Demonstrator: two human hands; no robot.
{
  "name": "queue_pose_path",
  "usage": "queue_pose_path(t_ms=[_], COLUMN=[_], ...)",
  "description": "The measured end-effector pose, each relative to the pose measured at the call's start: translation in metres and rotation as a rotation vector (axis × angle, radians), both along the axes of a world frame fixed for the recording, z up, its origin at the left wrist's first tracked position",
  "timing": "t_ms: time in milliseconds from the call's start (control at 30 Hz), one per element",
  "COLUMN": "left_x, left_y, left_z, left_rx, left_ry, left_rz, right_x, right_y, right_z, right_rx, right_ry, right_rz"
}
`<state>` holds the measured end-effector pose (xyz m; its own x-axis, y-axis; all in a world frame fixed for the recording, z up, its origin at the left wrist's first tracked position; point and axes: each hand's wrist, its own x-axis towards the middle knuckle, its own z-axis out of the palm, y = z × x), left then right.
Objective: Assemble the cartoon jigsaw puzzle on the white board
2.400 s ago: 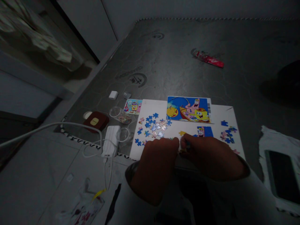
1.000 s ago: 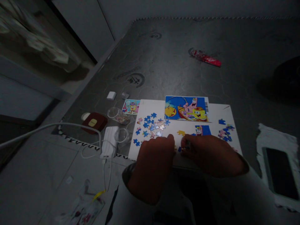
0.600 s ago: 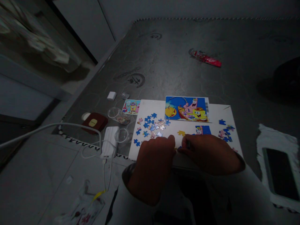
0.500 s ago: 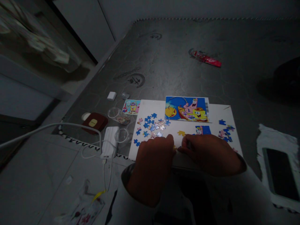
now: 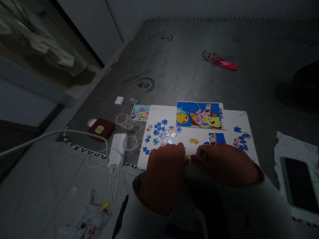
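Note:
A white board (image 5: 231, 119) lies on a dark mat, with a cartoon reference picture (image 5: 198, 115) at its far edge. Loose blue and pink puzzle pieces (image 5: 163, 132) are heaped on the board's left, and more pieces (image 5: 240, 136) lie at its right. A small joined patch (image 5: 216, 138) and a yellow piece (image 5: 193, 140) sit mid-board. My left hand (image 5: 164, 169) and my right hand (image 5: 224, 164) rest at the board's near edge, fingertips meeting in a pinch around small pieces that are mostly hidden.
Left of the board are a small cartoon card (image 5: 141, 112), clear plastic containers (image 5: 126, 122), a white charger with cable (image 5: 117, 149), a dark red case (image 5: 101, 128) and a small white block (image 5: 119, 100). A red wrapper (image 5: 220, 61) lies far back. A phone (image 5: 299, 186) lies on white cloth at right.
Both hands have stayed at the board's near edge, fingertips drawing slightly closer together. The view has shifted a little; the pieces on the board have not moved.

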<state>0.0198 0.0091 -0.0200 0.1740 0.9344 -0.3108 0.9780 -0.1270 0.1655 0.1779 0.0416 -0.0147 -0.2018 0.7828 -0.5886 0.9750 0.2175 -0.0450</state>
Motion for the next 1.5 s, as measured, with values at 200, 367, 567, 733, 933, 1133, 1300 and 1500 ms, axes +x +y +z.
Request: queue_pose_path(t_ms=[200,367,567,733,933,1133,1300,1500], left_x=[-0.003,-0.004,-0.003,-0.005,-0.005,-0.003,-0.004,-0.005], left_y=[0.000,-0.001,-0.001,-0.001,-0.001,-0.002,-0.003,-0.002], left_z=[0.001,0.003,0.003,0.000,0.001,0.000,-0.001,0.001], left_rx=[-0.046,-0.044,-0.006,-0.007,-0.030,-0.011,0.006,0.003], left_ry=[-0.017,0.009,-0.026,-0.062,-0.045,-0.040,-0.047,-0.030], left_rz=[-0.033,-0.024,-0.027,-0.039,-0.029,-0.022,-0.023,-0.029], right_x=[0.004,0.006,0.005,0.005,0.004,0.003,0.007,0.009], right_y=[-0.002,-0.002,-0.001,0.000,0.001,0.002,0.000,0.001], right_z=[-0.001,-0.005,-0.003,-0.002,-0.004,-0.004,-0.009,-0.010], right_rx=[0.068,0.010,0.053,0.051,0.034,0.040,0.112,0.091], right_ry=[0.077,0.124,0.147,0.141,0.086,0.113,0.139,0.180], right_rz=[0.021,0.058,0.038,0.037,-0.005,-0.011,0.046,0.062])
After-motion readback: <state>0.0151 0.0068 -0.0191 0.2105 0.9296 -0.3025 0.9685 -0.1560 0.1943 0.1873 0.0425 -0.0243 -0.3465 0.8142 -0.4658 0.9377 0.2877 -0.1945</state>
